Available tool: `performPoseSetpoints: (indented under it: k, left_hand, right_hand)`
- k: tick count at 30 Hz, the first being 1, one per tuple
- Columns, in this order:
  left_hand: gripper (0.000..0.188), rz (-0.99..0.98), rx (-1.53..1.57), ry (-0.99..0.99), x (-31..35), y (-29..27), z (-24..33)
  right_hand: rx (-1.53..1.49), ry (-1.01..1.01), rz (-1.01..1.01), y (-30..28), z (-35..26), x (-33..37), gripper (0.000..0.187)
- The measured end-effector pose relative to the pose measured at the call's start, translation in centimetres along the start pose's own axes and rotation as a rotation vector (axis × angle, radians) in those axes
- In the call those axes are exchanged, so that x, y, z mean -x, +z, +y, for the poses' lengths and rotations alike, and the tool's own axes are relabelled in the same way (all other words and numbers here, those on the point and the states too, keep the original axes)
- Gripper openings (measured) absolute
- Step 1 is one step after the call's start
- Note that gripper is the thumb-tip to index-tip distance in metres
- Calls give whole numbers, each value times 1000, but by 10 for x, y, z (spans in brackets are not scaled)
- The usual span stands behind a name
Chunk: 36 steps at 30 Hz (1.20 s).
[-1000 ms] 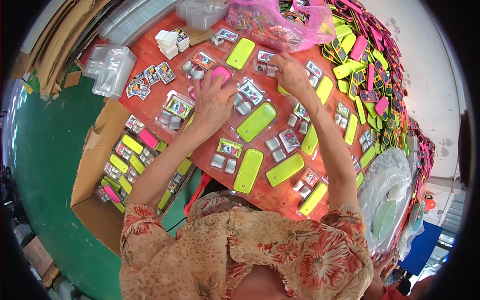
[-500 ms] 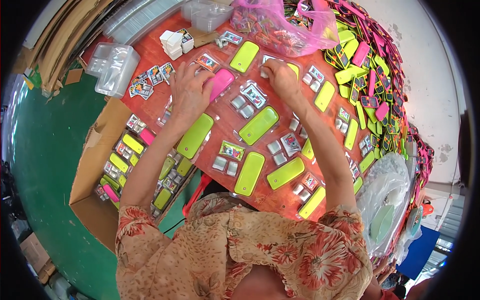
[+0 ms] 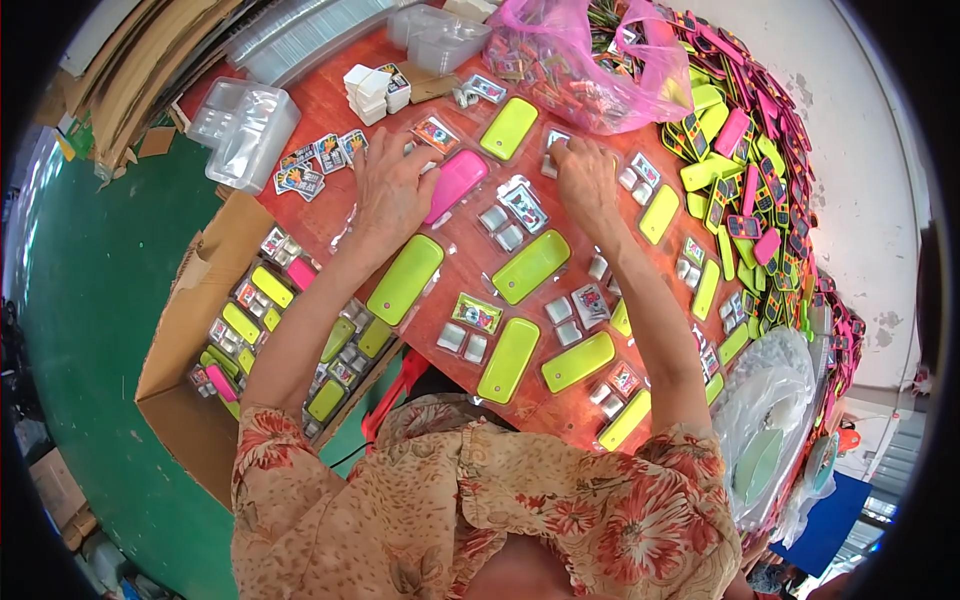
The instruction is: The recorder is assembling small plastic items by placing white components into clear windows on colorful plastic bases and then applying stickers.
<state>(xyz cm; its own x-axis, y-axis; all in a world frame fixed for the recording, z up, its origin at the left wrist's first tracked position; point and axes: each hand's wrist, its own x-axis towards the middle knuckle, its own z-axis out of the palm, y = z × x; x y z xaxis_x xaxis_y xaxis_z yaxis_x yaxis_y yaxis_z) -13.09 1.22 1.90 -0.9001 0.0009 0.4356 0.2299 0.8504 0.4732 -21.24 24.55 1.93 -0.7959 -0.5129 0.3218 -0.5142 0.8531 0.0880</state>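
My left hand [image 3: 390,192] lies over a clear blister tray, its fingers spread and bent beside a pink phone-shaped case [image 3: 458,184]. An orange card packet [image 3: 436,133] is just past its fingertips. Further right, my right hand [image 3: 588,180] pinches downward at another clear tray holding a small card packet [image 3: 558,138]; whatever is between those fingertips is hidden. Between my hands sits a tray with a card packet [image 3: 524,205], small silvery-white blocks [image 3: 502,228] and a lime-green case [image 3: 531,267]. Nearer me lies another lime-green case [image 3: 406,279].
Loose cards [image 3: 325,152] and a white block stack [image 3: 370,92] lie far left, near clear trays [image 3: 243,135]. A pink plastic bag [image 3: 590,95] stands at the back, and a heap of toy phones [image 3: 735,190] lines the right. A carton [image 3: 190,330] of filled trays stands left.
The whole view has shifted slightly, so the table appears further right and lower. My left hand's fingers have shifted a little over its tray; my right hand remains at its tray, fingertips down.
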Motion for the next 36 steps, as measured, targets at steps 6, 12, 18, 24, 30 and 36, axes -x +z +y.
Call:
performPoseSetpoints:
  k: [6,12,18,24,30,36]
  left_hand:
    - [16,47,-27,-1,-3,-2,-11]
    - [15,103,75,-11,-21,3,-11]
    - [16,73,97,-63,-35,4,-17]
    - [24,64,294,-66,-65,16,-9]
    - [26,-137,591,-157,-77,21,-10]
    - [36,-113,1030,-529,-79,20,-29]
  right_hand:
    - [-171,-74,128,-7,-24,-51,25]
    - [-384,-185,65,35,-34,-100,35]
    - [-721,-97,-83,34,-26,-109,33]
    - [-1401,238,-432,13,-24,-98,25]
    - [-1904,344,-627,5,-19,-93,23]
    - [-941,94,-290,12,-10,-104,22]
